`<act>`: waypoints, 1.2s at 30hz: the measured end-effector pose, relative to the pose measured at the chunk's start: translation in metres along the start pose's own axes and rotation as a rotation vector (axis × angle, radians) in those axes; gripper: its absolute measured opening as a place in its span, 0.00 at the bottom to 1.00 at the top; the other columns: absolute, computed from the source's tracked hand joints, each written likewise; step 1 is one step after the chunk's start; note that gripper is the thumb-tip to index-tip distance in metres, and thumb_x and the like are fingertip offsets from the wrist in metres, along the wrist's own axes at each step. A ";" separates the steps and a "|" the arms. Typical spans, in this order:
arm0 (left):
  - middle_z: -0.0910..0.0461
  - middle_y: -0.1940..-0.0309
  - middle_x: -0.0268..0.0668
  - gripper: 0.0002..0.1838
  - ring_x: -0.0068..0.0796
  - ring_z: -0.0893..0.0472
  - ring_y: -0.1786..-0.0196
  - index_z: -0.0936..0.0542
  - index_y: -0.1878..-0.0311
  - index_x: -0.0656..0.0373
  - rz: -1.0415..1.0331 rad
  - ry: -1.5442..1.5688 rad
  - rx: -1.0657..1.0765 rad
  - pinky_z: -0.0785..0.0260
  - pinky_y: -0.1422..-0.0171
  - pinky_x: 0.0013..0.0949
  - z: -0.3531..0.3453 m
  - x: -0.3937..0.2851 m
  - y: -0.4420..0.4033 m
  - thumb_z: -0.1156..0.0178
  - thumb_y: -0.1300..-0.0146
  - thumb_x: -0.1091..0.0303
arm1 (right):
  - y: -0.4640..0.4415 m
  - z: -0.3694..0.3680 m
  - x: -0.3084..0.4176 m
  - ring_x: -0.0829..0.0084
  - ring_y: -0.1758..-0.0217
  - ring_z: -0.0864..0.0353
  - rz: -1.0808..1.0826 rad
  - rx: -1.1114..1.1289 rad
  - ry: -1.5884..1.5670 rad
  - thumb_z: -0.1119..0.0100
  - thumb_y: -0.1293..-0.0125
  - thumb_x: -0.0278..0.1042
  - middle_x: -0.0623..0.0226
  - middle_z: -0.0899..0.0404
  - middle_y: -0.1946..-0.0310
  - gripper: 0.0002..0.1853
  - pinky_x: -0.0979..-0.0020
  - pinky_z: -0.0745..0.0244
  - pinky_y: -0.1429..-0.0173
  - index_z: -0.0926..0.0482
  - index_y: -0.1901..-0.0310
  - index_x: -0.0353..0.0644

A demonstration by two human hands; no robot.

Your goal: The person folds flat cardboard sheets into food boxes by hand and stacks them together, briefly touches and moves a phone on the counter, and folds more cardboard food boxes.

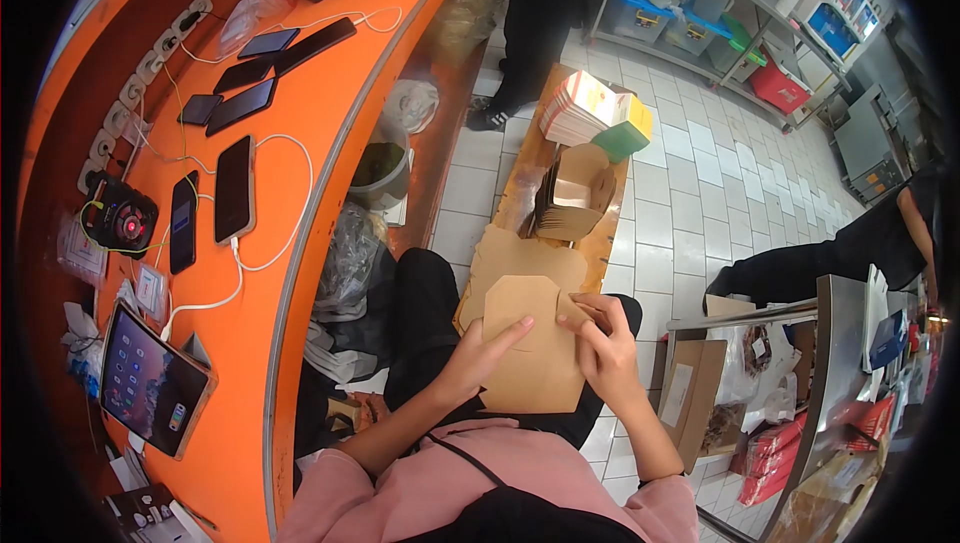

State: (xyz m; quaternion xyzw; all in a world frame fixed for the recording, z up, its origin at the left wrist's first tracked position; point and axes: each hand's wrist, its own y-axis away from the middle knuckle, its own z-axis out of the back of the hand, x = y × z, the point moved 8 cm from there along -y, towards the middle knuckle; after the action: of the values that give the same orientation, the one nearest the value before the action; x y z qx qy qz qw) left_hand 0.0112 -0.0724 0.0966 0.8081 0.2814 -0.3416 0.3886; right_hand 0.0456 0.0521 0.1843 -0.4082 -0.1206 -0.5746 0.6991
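Observation:
A flat brown cardboard box blank [530, 368] with cut corners lies over my lap. My left hand [485, 358] grips its left side, thumb on top and the other fingers hidden underneath. At its upper right edge, my right hand [605, 343] pinches a narrow flap between thumb and bent fingers. Just beyond, more flat brown cardboard [540, 255] rests on the wooden bench [508, 205]. Behind that stands a nested stack of open brown food boxes [578, 188], tilted on its side.
Printed cartons [580, 108] stand at the bench's far end. On the left, an orange counter [345, 63] holds phones, cables and a tablet [150, 378]. A metal rack [800, 343] is at right. Two other people in dark clothes stand nearby, one leg [540, 23] close to the bench.

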 end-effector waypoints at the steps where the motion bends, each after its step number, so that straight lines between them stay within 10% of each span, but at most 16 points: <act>1: 0.23 0.60 0.35 0.17 0.20 0.22 0.61 0.27 0.51 0.65 -0.003 0.000 -0.003 0.29 0.57 0.25 -0.002 -0.001 0.002 0.44 0.37 0.63 | -0.001 0.001 0.000 0.58 0.58 0.22 0.008 -0.011 -0.016 0.51 0.50 0.09 0.54 0.30 0.58 0.13 0.67 0.22 0.58 0.23 0.66 0.35; 11: 0.24 0.57 0.34 0.17 0.19 0.24 0.57 0.28 0.49 0.62 -0.042 0.022 -0.060 0.31 0.55 0.25 -0.002 -0.007 0.008 0.46 0.36 0.62 | 0.010 0.002 0.012 0.63 0.54 0.23 -0.081 -0.066 -0.064 0.50 0.46 0.11 0.53 0.28 0.57 0.13 0.71 0.27 0.49 0.24 0.60 0.33; 15: 0.25 0.55 0.33 0.19 0.20 0.25 0.55 0.30 0.46 0.62 0.200 0.087 0.069 0.32 0.53 0.25 -0.003 0.009 0.010 0.48 0.35 0.60 | 0.035 -0.002 -0.043 0.73 0.50 0.25 -0.558 -0.203 -0.791 0.44 0.41 0.19 0.63 0.24 0.59 0.09 0.75 0.30 0.48 0.30 0.59 0.34; 20: 0.26 0.53 0.33 0.21 0.21 0.26 0.52 0.31 0.44 0.62 0.184 0.011 0.155 0.33 0.49 0.25 -0.012 0.012 0.016 0.48 0.36 0.59 | 0.046 -0.012 -0.053 0.74 0.50 0.26 -0.756 0.148 -0.991 0.43 0.40 0.25 0.61 0.24 0.54 0.15 0.74 0.31 0.46 0.27 0.51 0.33; 36: 0.27 0.52 0.37 0.25 0.23 0.25 0.52 0.33 0.42 0.60 0.380 0.116 0.211 0.31 0.51 0.25 -0.011 0.015 0.013 0.48 0.36 0.53 | 0.044 -0.030 -0.046 0.72 0.45 0.29 -0.753 0.251 -0.992 0.43 0.38 0.30 0.59 0.26 0.49 0.20 0.72 0.34 0.41 0.30 0.45 0.32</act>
State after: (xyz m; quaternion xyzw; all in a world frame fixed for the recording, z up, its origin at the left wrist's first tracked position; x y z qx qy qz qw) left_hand 0.0335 -0.0669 0.0956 0.9012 0.1086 -0.2425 0.3425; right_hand 0.0616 0.0638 0.1166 -0.4706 -0.6318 -0.5051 0.3527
